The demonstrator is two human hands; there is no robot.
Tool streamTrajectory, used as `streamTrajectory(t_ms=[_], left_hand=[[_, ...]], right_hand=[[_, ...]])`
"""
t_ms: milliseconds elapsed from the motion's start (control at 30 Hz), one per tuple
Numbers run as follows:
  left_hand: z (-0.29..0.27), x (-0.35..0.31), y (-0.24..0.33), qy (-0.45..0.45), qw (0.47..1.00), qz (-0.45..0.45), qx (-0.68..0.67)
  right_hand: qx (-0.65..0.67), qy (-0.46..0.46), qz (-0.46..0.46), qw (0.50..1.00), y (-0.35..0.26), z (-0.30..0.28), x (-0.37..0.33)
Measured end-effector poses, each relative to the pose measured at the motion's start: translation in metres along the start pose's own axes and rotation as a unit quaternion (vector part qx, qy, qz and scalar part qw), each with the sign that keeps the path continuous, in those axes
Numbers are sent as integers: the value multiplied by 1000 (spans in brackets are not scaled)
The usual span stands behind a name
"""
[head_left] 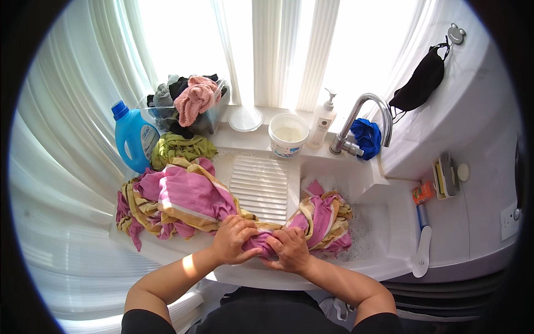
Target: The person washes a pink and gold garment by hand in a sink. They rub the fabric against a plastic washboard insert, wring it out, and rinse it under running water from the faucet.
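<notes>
A large pink cloth (pixel 192 192) with yellow and white stripes stretches over the washboard sink (pixel 258 178). Its left part lies bunched on the sink's ledge; the right part hangs into the basin (pixel 374 225), where suds show. Between these two bundles, close to the front rim, my left hand (pixel 235 239) is closed on a narrow gathered stretch of it. My right hand (pixel 288 249) grips the same stretch just to the right, the thumbs near each other. The fingertips are partly hidden in the folds.
Behind stand a blue detergent bottle (pixel 133 139), a clear bin (pixel 217 114) of clothes, a white tub (pixel 288 136), a pump bottle (pixel 322 122) and the faucet (pixel 384 108). A green cloth (pixel 183 149) lies left. A white-and-blue brush (pixel 423 250) rests at right.
</notes>
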State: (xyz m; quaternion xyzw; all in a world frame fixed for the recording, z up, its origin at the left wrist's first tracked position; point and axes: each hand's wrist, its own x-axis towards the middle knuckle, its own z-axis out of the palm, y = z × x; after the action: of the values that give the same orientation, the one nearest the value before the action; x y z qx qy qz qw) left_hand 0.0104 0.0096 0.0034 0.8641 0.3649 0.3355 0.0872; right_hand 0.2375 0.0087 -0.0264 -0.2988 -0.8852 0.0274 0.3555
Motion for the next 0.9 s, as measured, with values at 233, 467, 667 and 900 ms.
streamTrajectory(t_ms=[233,467,667,900], left_hand=[[65,70,-81,48,921,-381,67],[17,56,-44,-127,964,-234,-9],[25,-34,8,25,997,-20,64],[59,64,-87,105,944,-248,189]], right_hand=[[-33,-113,266,957,78,60,80],[-18,-146,140,979,40,19,41],[-39,-20,-69,997,1,22,-13],[-68,-186,287,937,55,52,78]])
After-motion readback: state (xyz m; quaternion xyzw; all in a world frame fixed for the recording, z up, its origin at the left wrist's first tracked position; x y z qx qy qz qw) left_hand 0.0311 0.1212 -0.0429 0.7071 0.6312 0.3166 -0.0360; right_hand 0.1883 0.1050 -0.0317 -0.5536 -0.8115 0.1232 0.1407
